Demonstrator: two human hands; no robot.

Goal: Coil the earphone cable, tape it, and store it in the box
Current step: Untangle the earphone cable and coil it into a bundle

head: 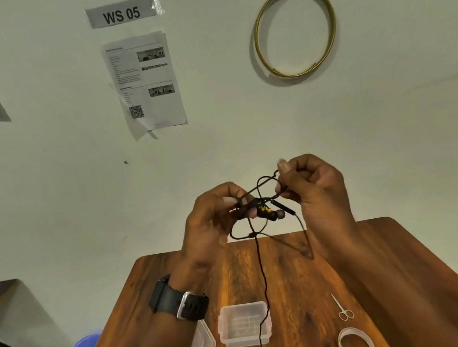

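Hands held the thin black earphone cable (260,271) up over the brown wooden table (301,280). Left hand (213,219) (with a black watch) pinched the loops, right hand (312,185) pinched another bit. Below sat the clear plastic box (229,330), lid off.

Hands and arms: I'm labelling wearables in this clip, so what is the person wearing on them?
The left hand and right hand are bare, without gloves, rings or visible sleeves. The left wrist carries a black wristwatch with a broad strap and silver case.
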